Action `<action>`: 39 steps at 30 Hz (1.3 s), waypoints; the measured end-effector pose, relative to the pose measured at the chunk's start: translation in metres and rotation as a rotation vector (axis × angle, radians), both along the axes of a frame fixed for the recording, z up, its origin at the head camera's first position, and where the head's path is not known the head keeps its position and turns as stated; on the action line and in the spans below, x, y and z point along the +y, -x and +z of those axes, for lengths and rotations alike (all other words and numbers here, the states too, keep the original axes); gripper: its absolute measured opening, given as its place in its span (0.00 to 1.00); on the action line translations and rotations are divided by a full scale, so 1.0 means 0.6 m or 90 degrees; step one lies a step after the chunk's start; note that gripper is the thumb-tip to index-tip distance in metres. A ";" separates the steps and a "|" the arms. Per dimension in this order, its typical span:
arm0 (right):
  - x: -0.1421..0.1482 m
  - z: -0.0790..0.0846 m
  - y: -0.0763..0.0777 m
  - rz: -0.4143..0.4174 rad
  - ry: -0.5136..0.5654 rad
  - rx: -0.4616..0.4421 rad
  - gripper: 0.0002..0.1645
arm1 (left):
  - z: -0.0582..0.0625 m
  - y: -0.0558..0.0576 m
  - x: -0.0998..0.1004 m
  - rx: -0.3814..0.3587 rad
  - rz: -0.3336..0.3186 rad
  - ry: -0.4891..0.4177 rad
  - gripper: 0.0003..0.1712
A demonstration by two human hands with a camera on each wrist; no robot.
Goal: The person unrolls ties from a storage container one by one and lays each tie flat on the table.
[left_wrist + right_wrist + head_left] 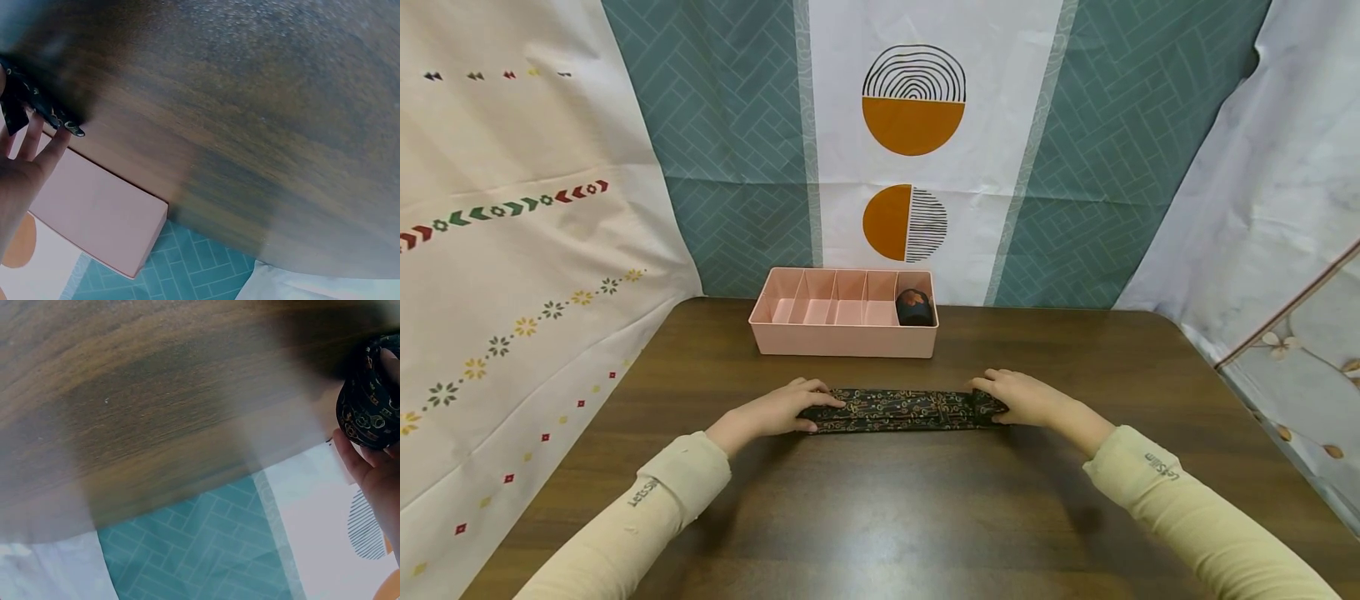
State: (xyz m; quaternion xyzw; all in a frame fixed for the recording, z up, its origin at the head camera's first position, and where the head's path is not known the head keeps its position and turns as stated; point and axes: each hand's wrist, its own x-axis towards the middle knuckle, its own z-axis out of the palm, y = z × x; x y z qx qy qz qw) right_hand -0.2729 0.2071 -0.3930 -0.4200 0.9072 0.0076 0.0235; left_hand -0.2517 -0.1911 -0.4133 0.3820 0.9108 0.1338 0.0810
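Patterned strip (pixel 887 410) is lying on surface (pixel 880 500) near 5-slot box (pixel 842 342). Your right hand (pixel 1021 397) is holding its rolled end, fingers curled; your left hand (pixel 784 408) is gripping the flat end, fingers part-bent.

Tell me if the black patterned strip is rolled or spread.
Partly rolled: the strip lies flat from the left hand to a roll in the right hand.

Necktie (pixel 891 412): smooth cloth, soft low sheen; whether its pattern is printed or woven cannot be told
Rolled bundle (pixel 913 312): cloth-like, mostly matt
Compartment box (pixel 842 341): smooth plastic, satin to matt
Tabletop (pixel 880 500): wood-grain, glossy where light pools
Backdrop (pixel 745 125): matt cloth, faintly creased
Side drape (pixel 535 283): matt cloth, softly rippled
Sleeves (pixel 1198 508): matt soft cloth, wrinkled
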 end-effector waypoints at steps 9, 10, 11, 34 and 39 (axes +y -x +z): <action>0.008 -0.006 0.003 -0.019 -0.001 0.019 0.31 | 0.001 0.001 0.004 -0.017 0.007 0.001 0.29; 0.009 -0.006 0.003 -0.024 0.000 0.011 0.31 | 0.001 0.001 0.004 -0.020 0.010 0.001 0.29; 0.010 -0.005 0.003 -0.028 0.002 0.002 0.31 | 0.000 0.000 0.003 -0.024 0.013 0.001 0.29; 0.038 -0.002 -0.001 -0.022 0.071 -0.023 0.28 | 0.006 0.000 -0.006 -0.006 0.011 -0.003 0.29; 0.042 -0.008 -0.002 -0.010 0.078 -0.032 0.29 | 0.001 -0.002 -0.008 -0.011 0.010 -0.001 0.29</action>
